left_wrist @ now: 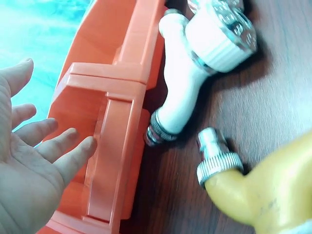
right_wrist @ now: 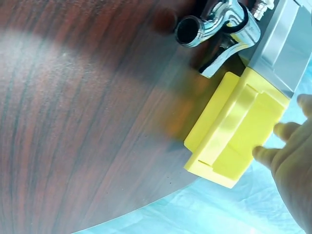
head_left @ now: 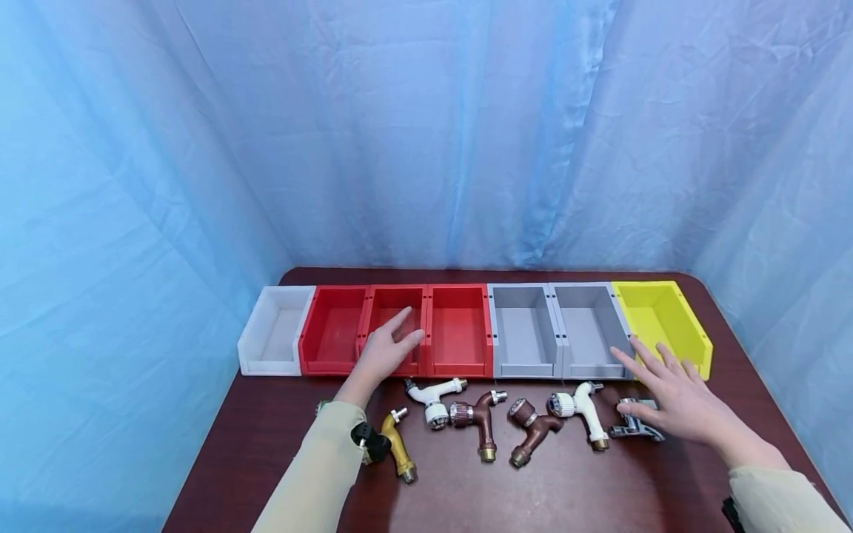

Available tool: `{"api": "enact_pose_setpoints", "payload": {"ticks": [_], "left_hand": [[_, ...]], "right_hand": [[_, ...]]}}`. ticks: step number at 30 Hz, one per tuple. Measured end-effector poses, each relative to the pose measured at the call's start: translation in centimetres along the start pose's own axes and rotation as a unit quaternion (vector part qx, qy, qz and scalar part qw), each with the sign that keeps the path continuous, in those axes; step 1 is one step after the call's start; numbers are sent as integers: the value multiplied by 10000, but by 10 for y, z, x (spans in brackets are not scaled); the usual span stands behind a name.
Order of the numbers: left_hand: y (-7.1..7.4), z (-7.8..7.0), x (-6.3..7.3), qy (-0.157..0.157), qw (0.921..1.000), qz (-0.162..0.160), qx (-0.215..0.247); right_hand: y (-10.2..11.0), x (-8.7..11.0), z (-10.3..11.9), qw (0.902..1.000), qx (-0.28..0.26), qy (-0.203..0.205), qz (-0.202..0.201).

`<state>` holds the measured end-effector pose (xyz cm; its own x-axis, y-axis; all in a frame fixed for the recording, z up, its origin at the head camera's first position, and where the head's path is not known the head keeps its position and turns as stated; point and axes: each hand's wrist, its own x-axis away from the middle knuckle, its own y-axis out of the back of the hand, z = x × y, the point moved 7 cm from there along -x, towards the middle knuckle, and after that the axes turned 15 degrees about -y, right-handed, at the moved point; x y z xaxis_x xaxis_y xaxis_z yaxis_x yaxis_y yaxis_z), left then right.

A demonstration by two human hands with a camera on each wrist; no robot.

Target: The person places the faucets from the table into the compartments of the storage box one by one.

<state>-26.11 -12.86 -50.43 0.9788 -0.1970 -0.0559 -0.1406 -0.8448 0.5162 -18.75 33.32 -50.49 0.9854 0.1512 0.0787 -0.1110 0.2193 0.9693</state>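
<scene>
My left hand (head_left: 386, 352) hovers over the middle red bin (head_left: 395, 296) with its fingers spread and holds nothing. Below it on the table lie a yellow tap (head_left: 397, 448) and a white tap (head_left: 426, 394); in the left wrist view the yellow tap (left_wrist: 243, 195) has a ridged metal spout end. To the right hangs my right hand (head_left: 686, 400), fingers extended, holding nothing. It partly covers a chrome tap (head_left: 626, 431) and is close to the yellow bin (head_left: 705, 348). Between the hands lie two brown taps (head_left: 485, 426) and another white tap (head_left: 589, 414).
A row of open bins runs along the back of the table: a white bin (head_left: 269, 368), several red ones, two grey bins (head_left: 529, 370) and the yellow one. Blue curtains (head_left: 426, 148) hang behind and at both sides. The dark wooden table (head_left: 520, 503) has rounded back corners.
</scene>
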Motion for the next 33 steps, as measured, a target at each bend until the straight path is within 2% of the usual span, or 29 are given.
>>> {"api": "enact_pose_setpoints", "payload": {"ticks": [4,11,17,27,33], "left_hand": [[-1,3,-1,40,9970,-195,748],[-3,11,1,316,9890,-333,1403],[-7,13,0,451,9861,-329,1566],[-11,17,-2,453,9852,-276,1631],[-13,17,-2,458,9855,-322,1602]], "right_hand": [[-2,5,2,9997,-182,120,131],[-4,14,8,9982,-358,467,-126],[-8,17,9,9981,-295,515,-190],[-17,19,7,9992,-111,370,98],[-19,25,9,9975,-40,634,-298]]}}
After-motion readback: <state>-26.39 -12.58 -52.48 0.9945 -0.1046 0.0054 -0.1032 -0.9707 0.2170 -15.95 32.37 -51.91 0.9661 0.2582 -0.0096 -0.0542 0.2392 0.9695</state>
